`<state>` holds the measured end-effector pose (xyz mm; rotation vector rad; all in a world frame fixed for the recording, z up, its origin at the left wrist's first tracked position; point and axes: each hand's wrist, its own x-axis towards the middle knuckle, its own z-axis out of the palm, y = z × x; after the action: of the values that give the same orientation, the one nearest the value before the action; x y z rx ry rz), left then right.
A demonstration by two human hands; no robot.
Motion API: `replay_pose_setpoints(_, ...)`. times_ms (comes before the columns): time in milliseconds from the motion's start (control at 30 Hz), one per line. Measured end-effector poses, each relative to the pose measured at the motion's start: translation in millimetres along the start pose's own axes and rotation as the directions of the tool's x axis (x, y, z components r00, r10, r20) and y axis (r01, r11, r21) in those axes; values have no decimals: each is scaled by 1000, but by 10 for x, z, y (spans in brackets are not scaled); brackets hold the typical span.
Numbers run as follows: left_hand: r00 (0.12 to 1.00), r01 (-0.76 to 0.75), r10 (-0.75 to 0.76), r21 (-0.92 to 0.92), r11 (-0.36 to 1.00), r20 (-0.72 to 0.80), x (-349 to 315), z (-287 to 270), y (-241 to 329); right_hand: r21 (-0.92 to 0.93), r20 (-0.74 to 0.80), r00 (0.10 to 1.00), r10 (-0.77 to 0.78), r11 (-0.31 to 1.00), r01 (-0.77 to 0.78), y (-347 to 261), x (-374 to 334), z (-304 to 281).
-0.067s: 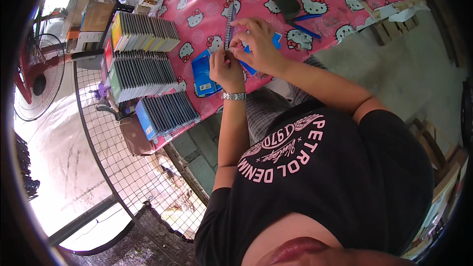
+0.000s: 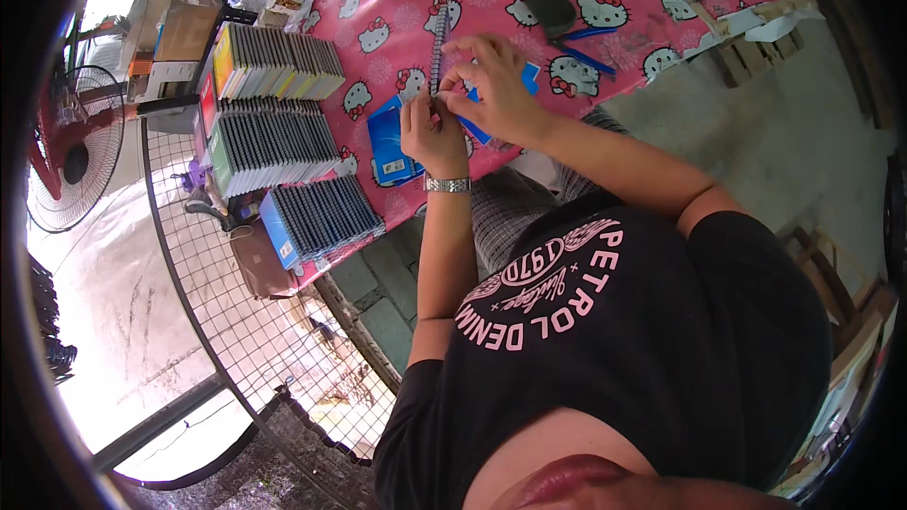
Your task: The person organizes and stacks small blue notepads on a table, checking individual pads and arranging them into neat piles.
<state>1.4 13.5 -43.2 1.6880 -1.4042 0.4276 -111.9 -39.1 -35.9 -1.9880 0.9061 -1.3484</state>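
A spiral notebook [image 2: 438, 49] is held on edge over the table, its wire coil facing up toward me. My left hand [image 2: 435, 139], with a metal watch on the wrist, is closed on the near end of the coil. The fingers of my right hand [image 2: 499, 94] are bent over the same notebook, thumb and forefinger pinched close to the left fingertips. What lies between the fingertips is too small to make out. A blue-covered notebook [image 2: 387, 144] lies flat beside my left hand. Another blue cover [image 2: 530, 78] shows partly from behind my right hand.
Spiral notebooks stand in rows at the table's left: a yellow-edged row [image 2: 279, 61], a green-covered row [image 2: 274, 146] and a blue-covered row [image 2: 321, 215]. Slim blue objects [image 2: 590, 59] and a dark oval item [image 2: 551, 14] lie on the pink tablecloth [image 2: 378, 66]. A fan [image 2: 77, 156] stands far left.
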Motion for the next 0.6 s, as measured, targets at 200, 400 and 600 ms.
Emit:
replay_pose_setpoints(200, 956, -294, 292, 64, 954, 29, 194, -46, -5, 642, 418, 726, 546, 387, -662, 3, -46, 173)
replay_pose_setpoints(400, 714, 589, -699, -571, 572, 37, 56, -287, -547, 408, 286, 842, 458, 737, -539, 501, 340, -355)
replay_pose_setpoints(600, 750, 654, -661, 173, 737, -18, -786, -838, -1701, -892, -216, 952, 216, 353, -283, 2395, 505, -2017)
